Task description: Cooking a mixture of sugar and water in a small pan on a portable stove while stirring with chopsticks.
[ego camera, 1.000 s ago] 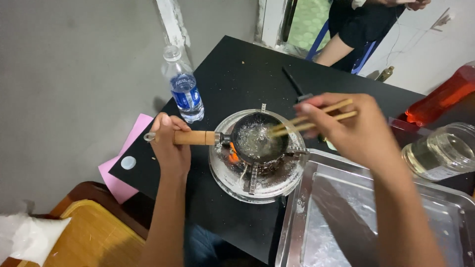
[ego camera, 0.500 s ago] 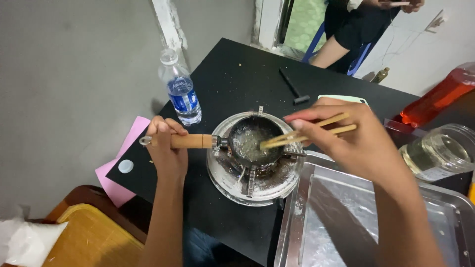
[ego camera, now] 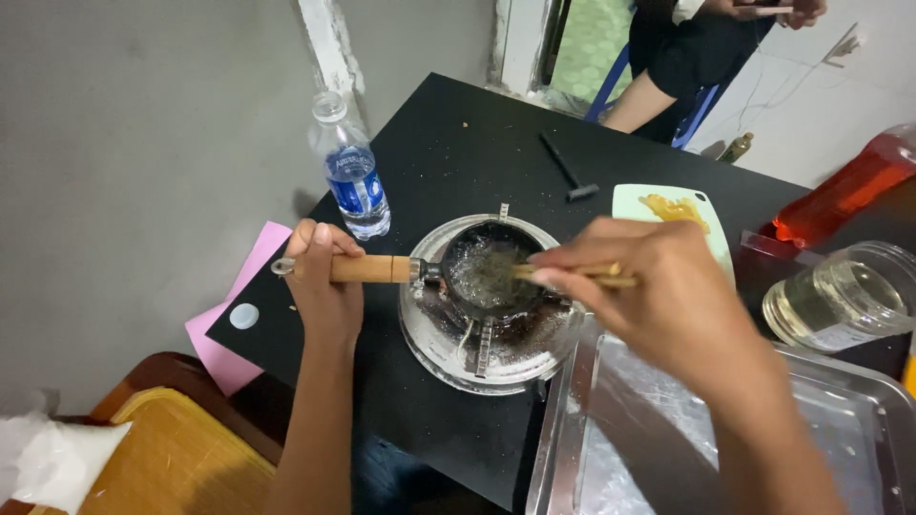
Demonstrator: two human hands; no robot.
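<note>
My left hand [ego camera: 324,277] grips the wooden handle [ego camera: 372,269] of a small black pan [ego camera: 487,278] that sits on a round metal burner [ego camera: 487,334] on the black table [ego camera: 458,143]. Bubbling liquid fills the pan. My right hand [ego camera: 658,296] holds wooden chopsticks [ego camera: 563,275] whose tips dip into the pan's contents.
A clear water bottle [ego camera: 351,176] stands left of the burner. A steel tray [ego camera: 687,439] lies at the front right, with a glass jar [ego camera: 840,296] and a red bottle [ego camera: 849,186] behind it. A pale cutting board [ego camera: 668,210], a black tool [ego camera: 568,172], pink paper [ego camera: 234,324] and a seated person [ego camera: 687,57] are also about.
My right hand has swung the chopsticks lower and further into the pan. The left hand keeps hold of the pan handle.
</note>
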